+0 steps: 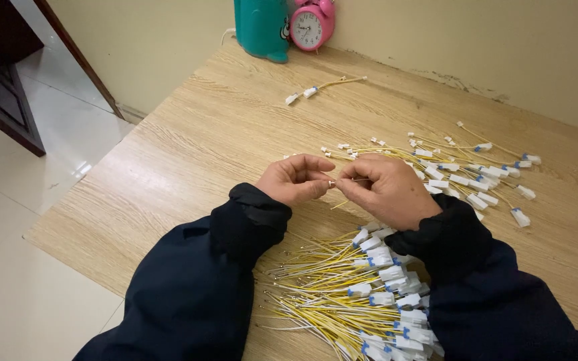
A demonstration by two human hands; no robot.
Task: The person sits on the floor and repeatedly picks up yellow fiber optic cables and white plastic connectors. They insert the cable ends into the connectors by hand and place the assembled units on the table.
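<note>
Wire (pixel 349 180), thin and yellow, sits pinched between the fingers of left hand (pixel 297 179) and right hand (pixel 388 190) above the wooden desk's (pixel 188 154) middle. Two heaps of white-plugged yellow leads flank them: near edge (pixel 356 294), right side (pixel 463 170). One pink clock (pixel 311 25) stands at the far edge.

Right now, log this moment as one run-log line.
left hand: pinching wire end | right hand: holding same yellow wire | wire pile: near | table: wood
</note>
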